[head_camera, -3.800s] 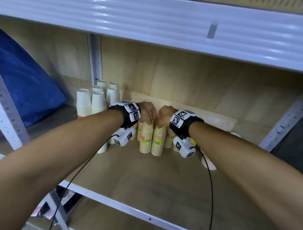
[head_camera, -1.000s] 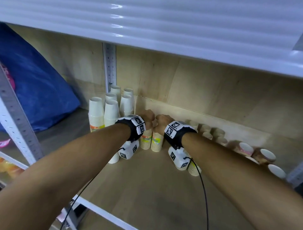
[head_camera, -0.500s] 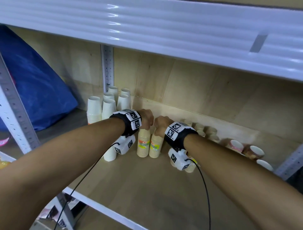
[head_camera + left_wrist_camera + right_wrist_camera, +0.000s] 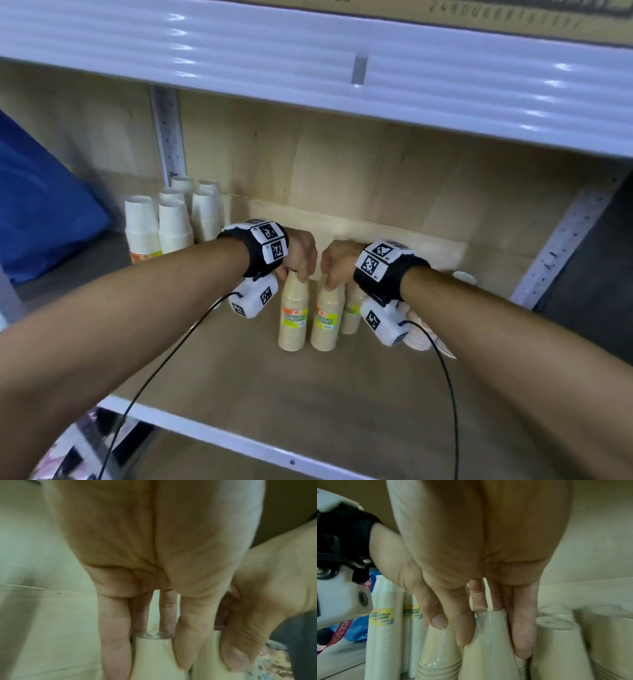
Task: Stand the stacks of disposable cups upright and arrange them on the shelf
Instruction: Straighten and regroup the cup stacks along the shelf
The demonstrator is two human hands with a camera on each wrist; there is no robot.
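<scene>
Two tan cup stacks stand upright side by side on the wooden shelf. My left hand grips the top of the left tan stack, fingers and thumb curled round it. My right hand grips the top of the right tan stack, also seen close up. A third tan stack stands just behind. White cup stacks stand upright at the back left. Fallen stacks lie to the right, partly hidden by my right wrist.
A blue bag fills the left bay beyond the metal upright. The upper shelf's white edge hangs low overhead. More tan stacks crowd the right of my right hand. The shelf's front rail runs below my forearms.
Both hands keep their hold on the tops of the two tan stacks, which stay upright. Mostly the head view has shifted, hiding the fallen cups at the right.
</scene>
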